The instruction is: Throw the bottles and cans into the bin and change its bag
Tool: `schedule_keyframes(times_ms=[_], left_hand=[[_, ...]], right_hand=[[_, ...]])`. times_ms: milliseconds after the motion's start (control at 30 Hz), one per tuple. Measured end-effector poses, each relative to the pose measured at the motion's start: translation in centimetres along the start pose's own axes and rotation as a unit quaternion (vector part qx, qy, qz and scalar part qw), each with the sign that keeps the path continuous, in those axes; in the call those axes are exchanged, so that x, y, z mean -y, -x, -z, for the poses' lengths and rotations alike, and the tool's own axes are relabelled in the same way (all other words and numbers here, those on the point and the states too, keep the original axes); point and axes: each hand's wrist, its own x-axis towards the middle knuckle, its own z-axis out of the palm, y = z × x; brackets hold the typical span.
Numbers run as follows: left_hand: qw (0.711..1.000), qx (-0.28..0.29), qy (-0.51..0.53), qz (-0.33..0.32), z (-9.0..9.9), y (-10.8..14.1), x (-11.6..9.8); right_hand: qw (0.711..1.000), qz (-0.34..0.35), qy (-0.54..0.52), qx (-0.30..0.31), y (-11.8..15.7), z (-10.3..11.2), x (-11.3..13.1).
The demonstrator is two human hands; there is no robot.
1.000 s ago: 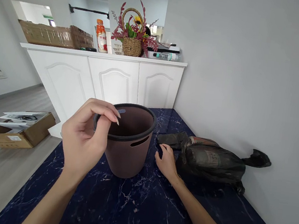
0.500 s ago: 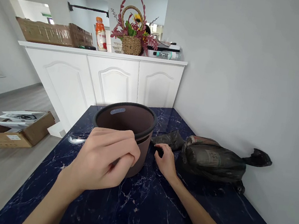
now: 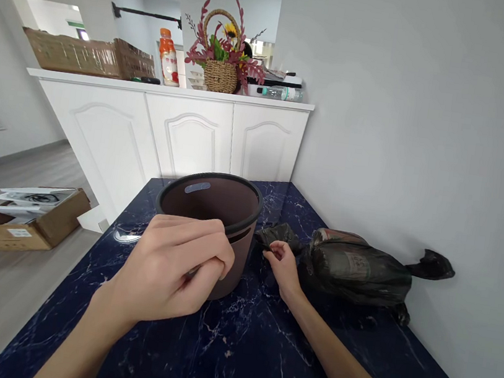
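My left hand (image 3: 185,267) is closed in a fist in front of a brown trash can (image 3: 234,268) with a black rim. Whatever the fist may hold is hidden inside the curled fingers. To the right of the can, my right hand (image 3: 285,269) pinches the near edge of a small crumpled black plastic bag (image 3: 285,234) between thumb and fingers. Close beside that hand, on its right, lies a bigger knotted black plastic bag (image 3: 358,266) with packages showing through. All of these rest on a dark blue marbled table (image 3: 228,361).
A white cabinet (image 3: 193,137) stands behind the table, bearing a flower basket (image 3: 221,75), an orange bottle (image 3: 169,58), a clear bottle (image 3: 281,93) and a cardboard box (image 3: 78,55). Another open carton (image 3: 35,227) sits on the floor at left. A grey wall (image 3: 408,111) borders the right side.
My right hand's thumb and fingers have come together on the edge of the small black bag, which is pulled up and more bunched. My left fist has barely moved.
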Motion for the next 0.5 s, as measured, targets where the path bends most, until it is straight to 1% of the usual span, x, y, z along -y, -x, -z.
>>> schedule_keyframes(times_ms=[67, 167, 333, 500], left_hand=[[1.000, 0.005, -0.002, 0.001, 0.0, 0.0, 0.0], [1.000, 0.013, -0.006, 0.002, 0.0, 0.0, 0.0], [1.000, 0.020, -0.012, 0.005, 0.0, 0.0, 0.0], [1.000, 0.024, -0.010, 0.007, 0.0, 0.1, 0.1]], right_hand=[[0.997, -0.031, -0.073, 0.017, -0.1, 0.1, 0.4], [0.980, -0.068, -0.181, 0.045, 0.0, 0.2, 1.1], [0.938, -0.116, -0.316, 0.078, 0.0, 0.2, 1.9], [0.894, -0.157, -0.407, 0.100, 0.2, 0.7, 2.9]])
